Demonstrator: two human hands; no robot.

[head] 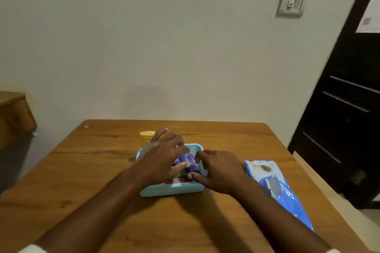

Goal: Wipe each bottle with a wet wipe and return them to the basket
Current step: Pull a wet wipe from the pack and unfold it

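Both in the blue basket point(171, 190): left hand point(162, 158) and right hand point(219, 170) gripping purple bottle point(190, 162); wipes pack point(273, 185) at three o'clock.

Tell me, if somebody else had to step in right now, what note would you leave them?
Left hand: over the basket, fingers curled on the purple bottle.
Right hand: fingers on the same bottle from the other side.
Yellow bottle stands at the basket's far end; whether inside it is unclear.
Wet wipe pack lies on the table, right of the basket.
Done: cannot tell. No loose wipe shows.
Left: probably all the wiping.
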